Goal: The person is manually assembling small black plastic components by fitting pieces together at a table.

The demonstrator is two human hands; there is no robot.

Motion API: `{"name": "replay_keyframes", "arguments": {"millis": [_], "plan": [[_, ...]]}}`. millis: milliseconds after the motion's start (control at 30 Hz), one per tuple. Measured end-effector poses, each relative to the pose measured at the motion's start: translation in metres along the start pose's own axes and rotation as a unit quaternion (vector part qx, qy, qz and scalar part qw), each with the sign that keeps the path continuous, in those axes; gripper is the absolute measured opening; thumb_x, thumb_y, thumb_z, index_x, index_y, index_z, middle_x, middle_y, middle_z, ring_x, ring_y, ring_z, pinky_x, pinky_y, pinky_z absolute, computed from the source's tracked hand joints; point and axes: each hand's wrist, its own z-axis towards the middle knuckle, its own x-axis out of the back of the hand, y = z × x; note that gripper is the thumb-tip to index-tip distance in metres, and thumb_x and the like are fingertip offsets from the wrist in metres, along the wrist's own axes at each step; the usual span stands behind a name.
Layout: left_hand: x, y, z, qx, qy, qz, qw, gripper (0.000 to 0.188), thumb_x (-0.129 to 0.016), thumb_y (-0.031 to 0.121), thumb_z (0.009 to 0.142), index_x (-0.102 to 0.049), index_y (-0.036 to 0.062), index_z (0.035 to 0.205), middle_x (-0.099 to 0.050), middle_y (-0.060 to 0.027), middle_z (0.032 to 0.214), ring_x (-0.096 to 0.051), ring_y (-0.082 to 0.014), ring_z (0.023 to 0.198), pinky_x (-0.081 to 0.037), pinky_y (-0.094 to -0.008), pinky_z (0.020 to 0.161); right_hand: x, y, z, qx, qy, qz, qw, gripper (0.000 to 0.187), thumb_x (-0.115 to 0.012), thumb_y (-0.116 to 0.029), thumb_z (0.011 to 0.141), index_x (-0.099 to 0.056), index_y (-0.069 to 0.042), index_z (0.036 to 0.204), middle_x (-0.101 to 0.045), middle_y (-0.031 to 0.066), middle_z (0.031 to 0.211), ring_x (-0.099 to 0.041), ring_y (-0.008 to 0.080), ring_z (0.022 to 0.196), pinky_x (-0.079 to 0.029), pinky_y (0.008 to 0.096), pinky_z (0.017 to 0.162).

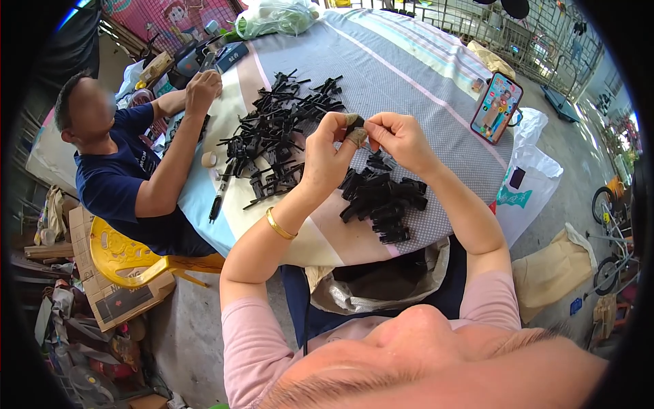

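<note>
Over the table (409, 88), both my hands meet at a small black plastic piece (355, 122). My left hand (328, 155), with tan tape wrapped on its fingers and a gold bangle at the wrist, is closed around it. Thumb and forefinger of my right hand (403, 142) pinch at the same spot; what exactly they grip is too small to make out. Just below my hands lies a heap of black plastic pieces (385, 198). A bigger, looser pile of black plastic parts (276, 116) spreads out to the left of my left hand.
On the left a person (126, 157) in a dark blue shirt sits on a yellow chair (122, 255), hands raised over the table. A roll of tape (209, 159) lies nearby. At the right edge stands a lit phone (496, 108). An open sack (354, 300) hangs at my lap.
</note>
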Motion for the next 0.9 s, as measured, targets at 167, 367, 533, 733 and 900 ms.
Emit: {"name": "replay_keyframes", "arguments": {"millis": [167, 367, 533, 733, 900], "plan": [[-0.003, 0.01, -0.005, -0.17, 0.047, 0.177, 0.968, 0.013, -0.06, -0.003, 0.079, -0.055, -0.002, 0.091, -0.062, -0.0064, 0.085, -0.06, -0.0127, 0.074, -0.048, -0.0231, 0.068, 0.003, 0.001, -0.003, -0.112, -0.021, 0.07, 0.991, 0.018, -0.055, -0.014, 0.086, -0.062, 0.002, 0.085, -0.058, 0.0012, 0.064, -0.049, 0.0043, 0.055, -0.04, 0.0188, 0.05], [-0.002, -0.007, 0.005, -0.074, 0.012, -0.095, 0.993, 0.025, -0.05, -0.001, 0.085, -0.043, 0.0002, 0.109, -0.058, -0.0149, 0.103, -0.06, -0.0185, 0.085, -0.048, -0.0273, 0.075, 0.001, 0.005, 0.003, -0.031, -0.003, 0.063, 0.998, 0.015, -0.059, -0.015, 0.084, -0.062, 0.0, 0.086, -0.055, -0.0015, 0.064, -0.042, 0.0012, 0.051, -0.033, 0.0176, 0.044], [0.019, 0.011, 0.017, 0.139, -0.001, -0.412, 0.901, 0.025, -0.036, 0.008, 0.092, -0.04, 0.0002, 0.115, -0.052, -0.0172, 0.113, -0.056, -0.0286, 0.1, -0.048, -0.0369, 0.086, 0.007, 0.002, 0.0, 0.128, 0.017, -0.124, 0.984, 0.017, -0.07, -0.009, 0.074, -0.059, -0.001, 0.085, -0.056, -0.001, 0.069, -0.045, 0.0023, 0.057, -0.036, 0.0165, 0.05], [0.015, 0.005, 0.012, 0.179, -0.085, -0.337, 0.92, 0.03, -0.04, 0.004, 0.088, -0.043, -0.0033, 0.118, -0.054, -0.0126, 0.106, -0.057, -0.0202, 0.095, -0.05, -0.0349, 0.084, 0.008, 0.005, 0.0, 0.134, 0.019, -0.033, 0.99, 0.012, -0.067, -0.003, 0.074, -0.059, 0.0, 0.083, -0.061, 0.0027, 0.074, -0.056, 0.0062, 0.066, -0.046, 0.0189, 0.06], [0.008, 0.016, 0.006, 0.12, -0.139, -0.179, 0.967, 0.035, -0.042, 0.0, 0.087, -0.041, -0.0046, 0.122, -0.055, -0.0097, 0.104, -0.057, -0.014, 0.091, -0.049, -0.0266, 0.079, 0.008, 0.002, 0.001, 0.015, 0.012, 0.073, 0.997, 0.014, -0.067, -0.004, 0.075, -0.056, 0.0, 0.083, -0.06, 0.003, 0.074, -0.058, 0.0077, 0.067, -0.047, 0.0195, 0.06]]}}
